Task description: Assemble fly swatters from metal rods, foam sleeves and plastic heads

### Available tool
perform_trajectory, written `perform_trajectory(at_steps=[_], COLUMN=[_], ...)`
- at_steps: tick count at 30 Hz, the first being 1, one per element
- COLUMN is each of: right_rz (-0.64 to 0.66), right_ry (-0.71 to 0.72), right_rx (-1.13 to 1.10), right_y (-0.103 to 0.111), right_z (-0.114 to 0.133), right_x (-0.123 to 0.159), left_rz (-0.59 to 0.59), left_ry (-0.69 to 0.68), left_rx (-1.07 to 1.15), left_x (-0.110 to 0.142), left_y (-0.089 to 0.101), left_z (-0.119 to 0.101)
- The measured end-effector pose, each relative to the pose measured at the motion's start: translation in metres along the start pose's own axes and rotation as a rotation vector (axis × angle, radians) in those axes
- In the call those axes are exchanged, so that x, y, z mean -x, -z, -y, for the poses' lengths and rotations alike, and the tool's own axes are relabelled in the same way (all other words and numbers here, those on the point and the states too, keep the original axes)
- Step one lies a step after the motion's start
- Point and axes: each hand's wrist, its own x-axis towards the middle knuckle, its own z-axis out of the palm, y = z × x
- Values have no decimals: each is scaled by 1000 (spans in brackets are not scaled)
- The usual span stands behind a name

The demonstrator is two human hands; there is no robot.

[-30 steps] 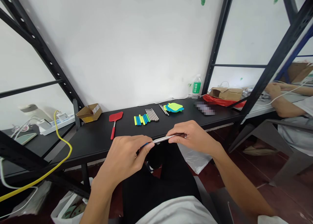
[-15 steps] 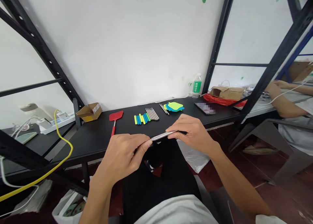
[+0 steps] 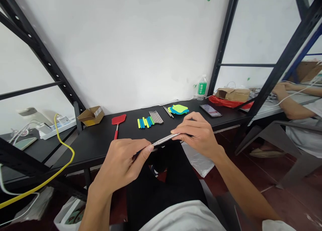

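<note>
A thin silver metal rod (image 3: 164, 139) spans the gap between my two hands above the desk's front edge. My left hand (image 3: 128, 160) pinches its left end between thumb and fingers; a trace of dark blue shows there, mostly hidden. The right end is gripped in the fingertips of my right hand (image 3: 196, 132). On the desk beyond lie several yellow, blue and green handles (image 3: 146, 122) in a row, beside several metal rods (image 3: 156, 117). Two or so further rods (image 3: 168, 112) lie near a stack of yellow and blue swatter heads (image 3: 179, 109). An assembled-looking red fly swatter (image 3: 118, 119) rests at left.
An open cardboard box (image 3: 91, 116) stands at the desk's left. At right are a phone (image 3: 210, 110), a water bottle (image 3: 202, 87) and another carton (image 3: 233, 94) on red plastic. A yellow cable (image 3: 65, 142) hangs at left. Another person's arm (image 3: 293, 105) shows far right.
Both hands keep hold of the silver rod. My left hand has shifted slightly left and down, and the fingers of my right hand have risen a little at the rod's right end.
</note>
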Motion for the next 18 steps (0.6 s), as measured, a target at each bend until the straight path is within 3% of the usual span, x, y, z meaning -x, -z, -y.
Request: perform_trajectory(at_steps=[11,18], right_rz=[29,71], right_ry=[-52,-37], right_rx=[16,-89], right_y=[2,2], right_z=[-7,-12], right_x=[3,2], left_rz=[1,13], left_ry=[9,31], left_rx=[3,-1], left_x=[5,2], left_y=[5,4], left_z=[5,6])
